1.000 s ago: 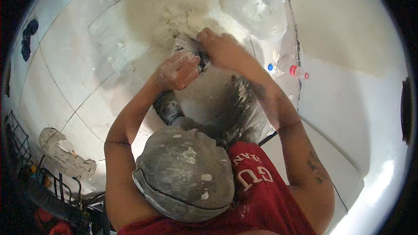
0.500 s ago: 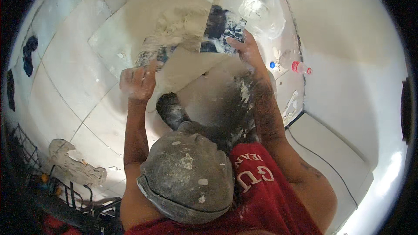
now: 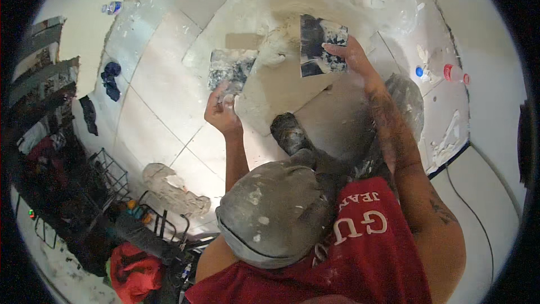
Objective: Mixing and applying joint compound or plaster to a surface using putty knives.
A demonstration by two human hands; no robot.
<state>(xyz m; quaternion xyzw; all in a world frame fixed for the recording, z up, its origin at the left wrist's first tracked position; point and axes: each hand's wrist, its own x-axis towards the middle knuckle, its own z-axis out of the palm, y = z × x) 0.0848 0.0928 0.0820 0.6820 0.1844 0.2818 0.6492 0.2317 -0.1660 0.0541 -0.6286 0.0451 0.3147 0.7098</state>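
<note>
My left hand grips the near edge of a flat rectangular putty blade, its dark face smeared with white paste. Its thumb and fingers close on the edge. To the right, my right hand pinches a second dark putty blade, patchy with white paste, its thumb lying across the face. A gap separates the two blades. Below them spreads a tiled floor with pale, smeared paste. My bent knee in stained grey cloth fills the lower middle.
A clear bottle with a red label and a blue cap lie at right, near the wall. Another bottle lies far left. Crumpled dark cloth, a grey rag, wire racks and a red bag are at left.
The view has swung left, showing more clutter there. My left blade, blurred and low over the floor before, now shows its pasted face. Both hands keep their blades.
</note>
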